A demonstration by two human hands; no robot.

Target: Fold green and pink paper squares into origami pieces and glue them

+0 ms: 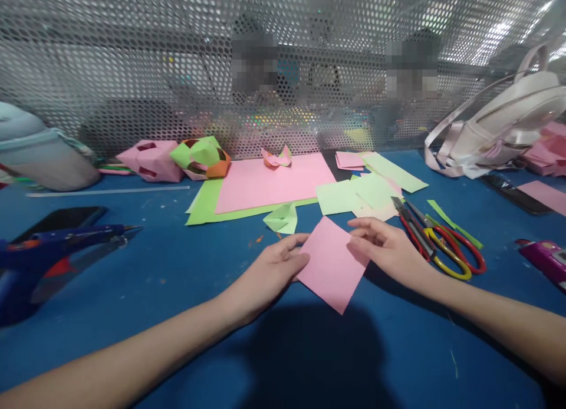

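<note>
A square of pink paper (333, 267) is held just above the blue table, turned so one corner points toward me. My left hand (283, 260) pinches its left side, thumb on top and fingers beneath. At the upper right edge, my right hand (382, 247) has its thumb on the paper, with the other fingers curled behind and partly hidden. Beyond the square lies a small folded light green paper piece (283, 218). A folded pink and orange paper piece (277, 157) rests on a large pink sheet (274, 185).
Scissors (460, 247) and a box cutter (413, 226) lie right of my right hand. Pale green sheets (358, 194) are behind. A blue glue gun (62, 244) sits at left, folded paper models (152, 160) at back left, a bag (504, 120) at back right, before a perforated metal screen (190, 55).
</note>
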